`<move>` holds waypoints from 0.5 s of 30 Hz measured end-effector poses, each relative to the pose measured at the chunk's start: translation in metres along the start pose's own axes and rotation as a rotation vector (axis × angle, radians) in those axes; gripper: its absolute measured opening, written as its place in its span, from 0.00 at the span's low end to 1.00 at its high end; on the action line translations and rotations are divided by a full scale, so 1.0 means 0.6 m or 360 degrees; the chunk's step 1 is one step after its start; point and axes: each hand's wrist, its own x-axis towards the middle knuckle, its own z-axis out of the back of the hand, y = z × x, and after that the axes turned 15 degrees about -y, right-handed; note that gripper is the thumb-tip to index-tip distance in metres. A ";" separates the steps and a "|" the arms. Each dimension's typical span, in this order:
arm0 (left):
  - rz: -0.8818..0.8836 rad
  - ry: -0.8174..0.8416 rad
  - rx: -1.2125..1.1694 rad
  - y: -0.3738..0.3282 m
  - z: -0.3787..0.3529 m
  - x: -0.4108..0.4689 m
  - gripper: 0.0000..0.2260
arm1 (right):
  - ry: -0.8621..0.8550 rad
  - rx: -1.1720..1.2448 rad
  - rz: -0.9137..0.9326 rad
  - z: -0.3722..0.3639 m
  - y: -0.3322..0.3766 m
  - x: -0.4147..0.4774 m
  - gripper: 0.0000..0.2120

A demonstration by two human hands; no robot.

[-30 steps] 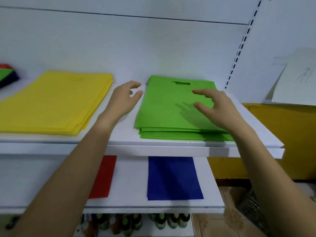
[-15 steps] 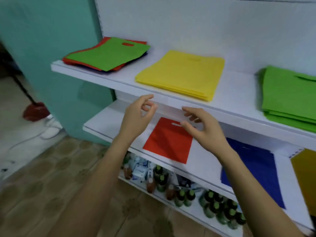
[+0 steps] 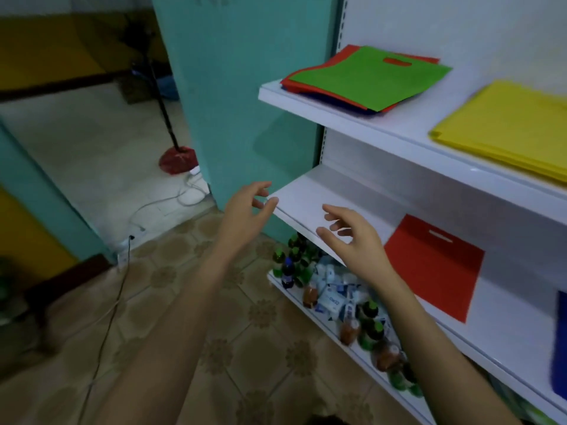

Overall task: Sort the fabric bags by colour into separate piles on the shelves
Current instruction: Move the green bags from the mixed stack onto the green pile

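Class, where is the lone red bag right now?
Head view, right side: red bag flat on the middle shelf, between the right hand and the blue bag.

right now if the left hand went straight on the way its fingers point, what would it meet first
Likely the left front corner of the middle shelf; the left hand points its fingers at it, though depth is unclear.

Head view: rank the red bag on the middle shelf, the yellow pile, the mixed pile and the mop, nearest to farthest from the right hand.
1. Red bag, middle shelf, just right of the right hand.
2. Mixed pile, top shelf, above; and yellow pile, same shelf, up right: too close to call.
3. Mop, far left.
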 end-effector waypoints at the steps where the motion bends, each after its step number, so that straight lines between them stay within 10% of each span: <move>1: 0.0002 -0.0022 0.0030 0.011 0.008 0.017 0.16 | 0.0012 0.0001 0.0013 -0.018 0.005 0.015 0.18; 15: -0.0411 -0.0182 0.0059 0.042 -0.041 0.432 0.12 | -0.0562 0.0075 0.0311 -0.109 0.054 0.374 0.14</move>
